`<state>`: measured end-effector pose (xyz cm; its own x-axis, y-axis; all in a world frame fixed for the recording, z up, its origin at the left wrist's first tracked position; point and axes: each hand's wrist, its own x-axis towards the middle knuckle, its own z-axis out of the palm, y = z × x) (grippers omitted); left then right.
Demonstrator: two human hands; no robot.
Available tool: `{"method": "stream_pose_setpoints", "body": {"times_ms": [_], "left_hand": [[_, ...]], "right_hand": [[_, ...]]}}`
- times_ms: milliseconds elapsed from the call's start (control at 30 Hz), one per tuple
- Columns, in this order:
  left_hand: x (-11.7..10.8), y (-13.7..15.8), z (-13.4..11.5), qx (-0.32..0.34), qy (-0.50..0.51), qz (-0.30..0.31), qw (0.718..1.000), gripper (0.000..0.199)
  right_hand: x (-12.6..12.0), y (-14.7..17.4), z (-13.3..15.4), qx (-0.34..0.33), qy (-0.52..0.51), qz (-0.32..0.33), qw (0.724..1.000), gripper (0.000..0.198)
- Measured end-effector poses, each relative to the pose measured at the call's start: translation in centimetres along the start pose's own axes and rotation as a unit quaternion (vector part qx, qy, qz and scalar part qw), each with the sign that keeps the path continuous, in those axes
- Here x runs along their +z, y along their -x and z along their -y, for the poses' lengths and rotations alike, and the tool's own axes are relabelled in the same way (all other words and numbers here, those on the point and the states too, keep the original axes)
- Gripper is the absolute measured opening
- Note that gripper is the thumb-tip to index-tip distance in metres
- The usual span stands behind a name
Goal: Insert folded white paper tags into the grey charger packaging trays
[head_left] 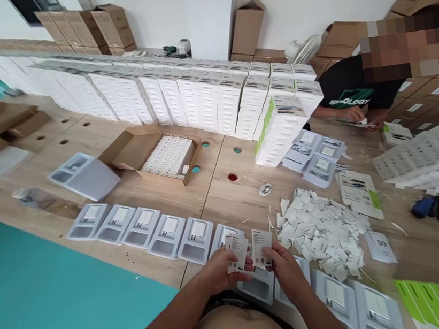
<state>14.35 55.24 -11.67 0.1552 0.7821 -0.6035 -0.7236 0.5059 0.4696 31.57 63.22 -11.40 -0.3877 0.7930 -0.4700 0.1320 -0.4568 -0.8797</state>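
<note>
Several small white printed cards [237, 249] lie fanned in my left hand [219, 269], its thumb pressed on them. Between the thumb and fingers of my right hand [284, 264] is another white printed card [261, 245], held close beside the fan. Both hands hover over a row of grey-white plastic trays [162, 238] along the table's near edge. Each tray that shows well has a white flat piece in its upper part and a hollow below. The trays right under my hands are partly hidden. A heap of loose white cards [321, 232] lies just right of my hands.
An open carton [168, 158] of small white items stands mid-table. Behind it runs a long wall of stacked white boxes [203, 99]. Nested trays [83, 177] and a clear bottle [46, 202] are at left. Across the table, a person in a black shirt [354, 79] handles something small.
</note>
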Motion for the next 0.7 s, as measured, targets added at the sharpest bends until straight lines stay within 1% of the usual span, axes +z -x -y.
{"method": "stream_pose_setpoints", "body": {"times_ms": [67, 167, 233, 300, 367, 433, 500, 567, 633, 667, 700], "left_hand": [[0.7, 0.1, -0.1, -0.003, -0.002, 0.004, 1.0, 0.03], [1.6, 0.1, -0.3, 0.021, -0.052, 0.014, 0.998, 0.039], [1.8, -0.1, -0.3, 0.049, -0.097, -0.008, 0.994, 0.045], [1.9, -0.5, -0.3, 0.059, -0.12, -0.039, 0.99, 0.045], [1.8, -0.7, -0.3, 0.051, -0.124, -0.052, 0.99, 0.043], [1.8, -0.7, -0.4, 0.037, -0.122, -0.051, 0.991, 0.04], [1.9, -0.6, -0.6, 0.019, -0.114, -0.054, 0.992, 0.039], [2.0, -0.3, -0.8, 0.005, -0.107, -0.048, 0.993, 0.041], [2.2, -0.1, -1.0, 0.016, -0.121, -0.03, 0.992, 0.043], [2.2, 0.0, -1.1, 0.028, -0.131, -0.021, 0.991, 0.042], [2.2, 0.0, -1.1, 0.04, -0.14, -0.017, 0.989, 0.041]], "right_hand": [[0.1, 0.1, -0.5, -0.005, -0.001, -0.003, 1.0, 0.031], [0.4, 0.3, -1.0, -0.018, 0.014, 0.008, 1.0, 0.031], [0.7, 0.5, -1.0, -0.03, 0.018, 0.019, 0.999, 0.031], [0.9, 0.7, -0.9, -0.039, 0.008, 0.024, 0.999, 0.031], [0.9, 0.8, -0.8, -0.05, -0.001, 0.02, 0.999, 0.031], [0.6, 1.0, -0.9, -0.067, 0.012, 0.009, 0.998, 0.026], [0.2, 1.3, -0.9, -0.1, 0.056, -0.002, 0.993, 0.02], [-0.2, 1.8, -0.6, -0.156, 0.122, 0.001, 0.98, 0.021], [-0.4, 2.3, -0.2, -0.218, 0.186, 0.02, 0.958, 0.026], [-0.4, 2.5, 0.0, -0.238, 0.207, 0.028, 0.948, 0.028], [-0.5, 2.6, 0.1, -0.244, 0.215, 0.027, 0.945, 0.029]]}}
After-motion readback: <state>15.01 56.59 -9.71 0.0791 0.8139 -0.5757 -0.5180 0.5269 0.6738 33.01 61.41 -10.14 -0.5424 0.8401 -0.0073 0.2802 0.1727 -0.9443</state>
